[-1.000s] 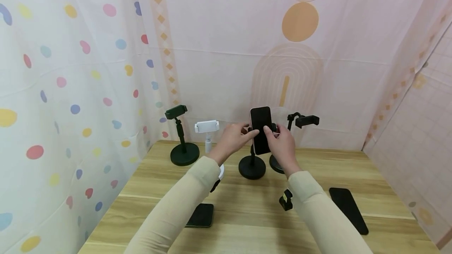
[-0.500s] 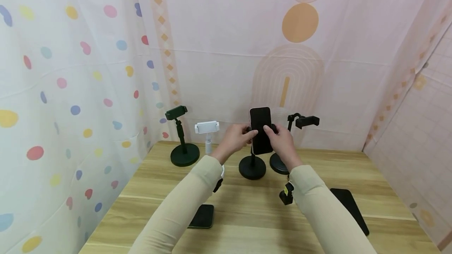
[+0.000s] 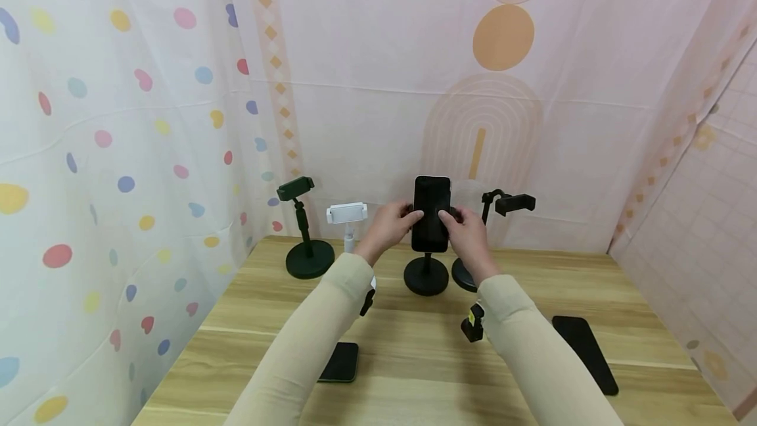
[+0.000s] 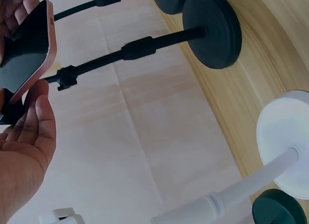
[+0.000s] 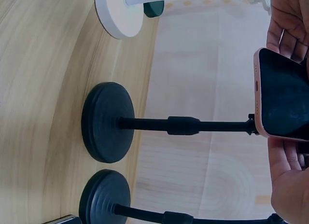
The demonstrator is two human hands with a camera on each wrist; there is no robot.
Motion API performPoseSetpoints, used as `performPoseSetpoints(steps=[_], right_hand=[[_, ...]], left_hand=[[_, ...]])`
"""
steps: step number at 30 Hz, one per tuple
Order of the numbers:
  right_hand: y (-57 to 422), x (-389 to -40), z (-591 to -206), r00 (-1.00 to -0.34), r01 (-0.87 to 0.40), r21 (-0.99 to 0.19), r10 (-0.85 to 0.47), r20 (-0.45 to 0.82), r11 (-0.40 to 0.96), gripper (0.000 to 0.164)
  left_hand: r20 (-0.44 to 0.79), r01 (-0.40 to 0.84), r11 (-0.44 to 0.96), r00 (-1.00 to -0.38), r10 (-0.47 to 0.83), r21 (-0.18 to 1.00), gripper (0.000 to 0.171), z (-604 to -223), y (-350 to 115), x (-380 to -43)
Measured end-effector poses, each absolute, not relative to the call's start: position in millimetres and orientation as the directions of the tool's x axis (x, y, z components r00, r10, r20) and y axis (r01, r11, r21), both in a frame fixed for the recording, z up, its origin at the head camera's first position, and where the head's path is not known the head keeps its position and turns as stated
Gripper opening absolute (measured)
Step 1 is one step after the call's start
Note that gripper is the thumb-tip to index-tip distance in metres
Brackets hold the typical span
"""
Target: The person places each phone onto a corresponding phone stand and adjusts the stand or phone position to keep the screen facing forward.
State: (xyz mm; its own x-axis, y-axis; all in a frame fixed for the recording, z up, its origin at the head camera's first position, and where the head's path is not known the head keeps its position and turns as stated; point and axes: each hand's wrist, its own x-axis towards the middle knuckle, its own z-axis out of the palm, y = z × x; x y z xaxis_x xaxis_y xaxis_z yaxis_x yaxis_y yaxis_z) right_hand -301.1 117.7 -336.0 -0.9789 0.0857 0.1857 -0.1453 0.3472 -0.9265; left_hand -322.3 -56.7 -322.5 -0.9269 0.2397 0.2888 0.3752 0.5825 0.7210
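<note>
A smartphone (image 3: 431,215) with a dark screen and a pink edge (image 5: 258,91) stands upright at the head of a black phone stand (image 3: 426,278). My left hand (image 3: 390,225) grips its left side, thumb on the screen and fingers curled behind. On the other side my right hand (image 3: 471,238) holds it the same way. Black clamp ends poke out beside the phone near my fingers; the rest of the clamp is hidden behind it. In the left wrist view the stand's pole (image 4: 140,49) runs from the round base to just below the phone.
A green stand (image 3: 309,258) and a white stand (image 3: 347,213) are on the left. Another black stand (image 3: 516,203) is close behind my right hand. Two dark phones lie flat on the wooden table, one left (image 3: 342,363) and one right (image 3: 585,354).
The phone has turned from a slight tilt to nearly straight upright and shifted a little left. Both hands moved with it, and the stand's base slid slightly right and away.
</note>
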Motion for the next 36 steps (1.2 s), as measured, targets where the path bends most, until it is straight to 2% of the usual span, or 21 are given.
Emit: performPoseSetpoints(steps=[17,36], right_hand=[[121.1,-313.9,-341.6,-0.979,-0.168,-0.914,0.047,0.199,0.370,0.043],[111.8,-321.0,-350.6,-0.973,-0.147,-0.871,0.089,0.212,0.468,0.041]], left_hand=[[0.323,0.367,0.523,-0.930,0.177,0.769,0.024,-335.5,-51.5,-327.5],[0.408,0.374,0.611,-0.908,0.091,0.697,0.015,-344.1,-47.4,-333.9]])
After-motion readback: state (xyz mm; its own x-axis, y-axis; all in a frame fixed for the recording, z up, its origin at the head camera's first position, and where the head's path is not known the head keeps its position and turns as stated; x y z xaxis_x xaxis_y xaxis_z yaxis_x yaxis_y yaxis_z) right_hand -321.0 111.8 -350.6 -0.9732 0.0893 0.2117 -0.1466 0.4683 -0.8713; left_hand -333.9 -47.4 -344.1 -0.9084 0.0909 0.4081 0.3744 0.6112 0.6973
